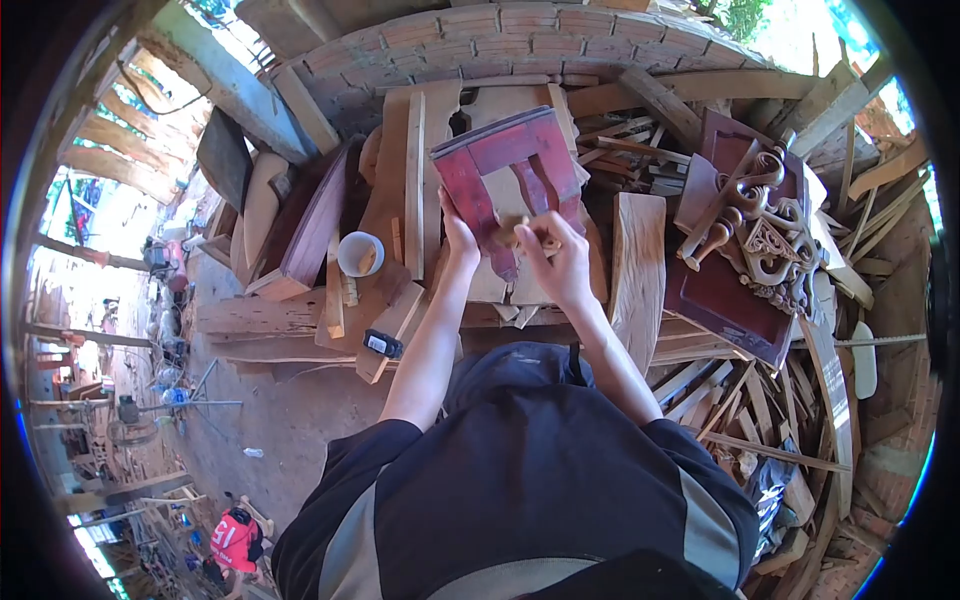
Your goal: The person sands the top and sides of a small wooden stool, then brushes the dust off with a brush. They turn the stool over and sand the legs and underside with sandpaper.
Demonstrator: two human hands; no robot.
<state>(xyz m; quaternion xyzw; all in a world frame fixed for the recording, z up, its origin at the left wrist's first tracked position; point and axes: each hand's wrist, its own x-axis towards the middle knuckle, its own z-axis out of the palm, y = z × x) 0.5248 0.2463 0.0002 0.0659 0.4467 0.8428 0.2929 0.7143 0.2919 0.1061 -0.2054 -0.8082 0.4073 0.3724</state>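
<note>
A reddish-brown wooden frame [490,157], with a wide top board and shaped legs, is tilted up in front of me over the pale planks of the workbench. My left hand [460,237] grips it by its lower left side, fingers passing behind the edge. In front of the legs, my right hand [558,262] has its fingers closed on a small tan-brown piece [511,231] at the wood's surface. I cannot tell what kind of piece it is.
To the left stand a white cup [360,255] and a small black device [383,343]. On the right lie carved scroll pieces [755,215] over a dark red panel [735,312]. Wood offcuts fill the right side; a brick wall [520,45] closes the back.
</note>
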